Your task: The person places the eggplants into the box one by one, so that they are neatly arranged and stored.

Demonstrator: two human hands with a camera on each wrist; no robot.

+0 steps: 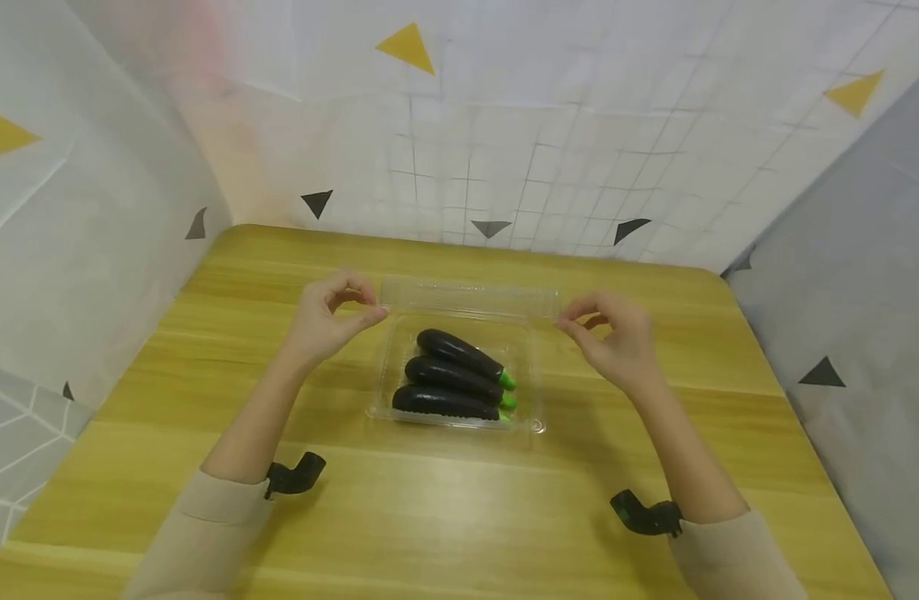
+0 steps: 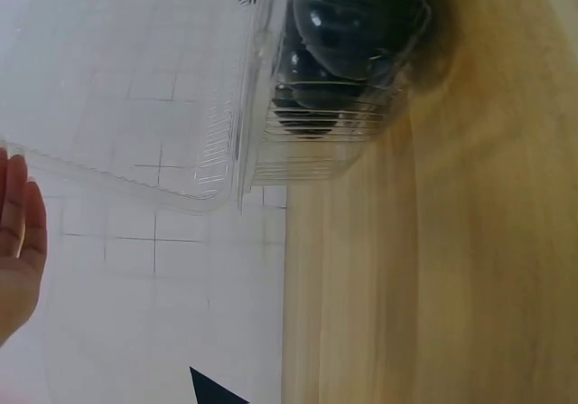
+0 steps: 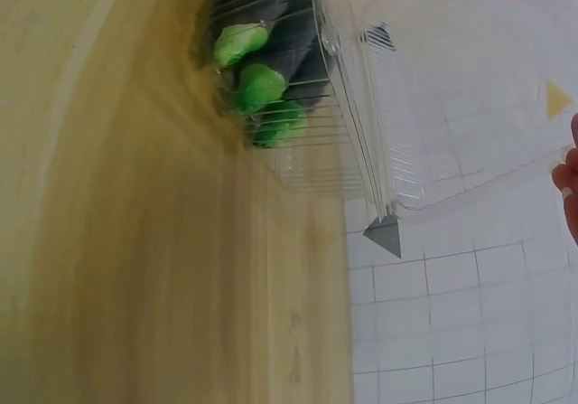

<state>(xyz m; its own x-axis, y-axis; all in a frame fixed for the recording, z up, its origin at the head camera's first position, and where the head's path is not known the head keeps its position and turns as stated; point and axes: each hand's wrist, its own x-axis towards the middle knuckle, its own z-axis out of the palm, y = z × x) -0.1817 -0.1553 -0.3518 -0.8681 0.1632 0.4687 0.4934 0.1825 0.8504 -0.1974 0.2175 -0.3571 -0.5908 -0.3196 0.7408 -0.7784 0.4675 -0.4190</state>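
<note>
A clear plastic clamshell box [image 1: 531, 371] sits on the table with three dark eggplants [image 1: 453, 377] in it, their green stem ends to the right. Its clear lid [image 1: 470, 292] stands raised along the far side. With thumb and fingertips my left hand [image 1: 326, 317] pinches the lid's left edge. On the opposite edge, my right hand [image 1: 616, 340] pinches the lid in the same way. The left wrist view shows the fingers [image 2: 34, 228] at the lid's rim; in the right wrist view the fingertips [image 3: 569, 183] are partly cut off.
Under the box is a wood-grain table [image 1: 444, 508]. A white patterned backdrop [image 1: 339, 142] rises behind it and on both sides. Black curved mounts [image 1: 296, 473] are fixed at both wrists, by the sleeve cuffs.
</note>
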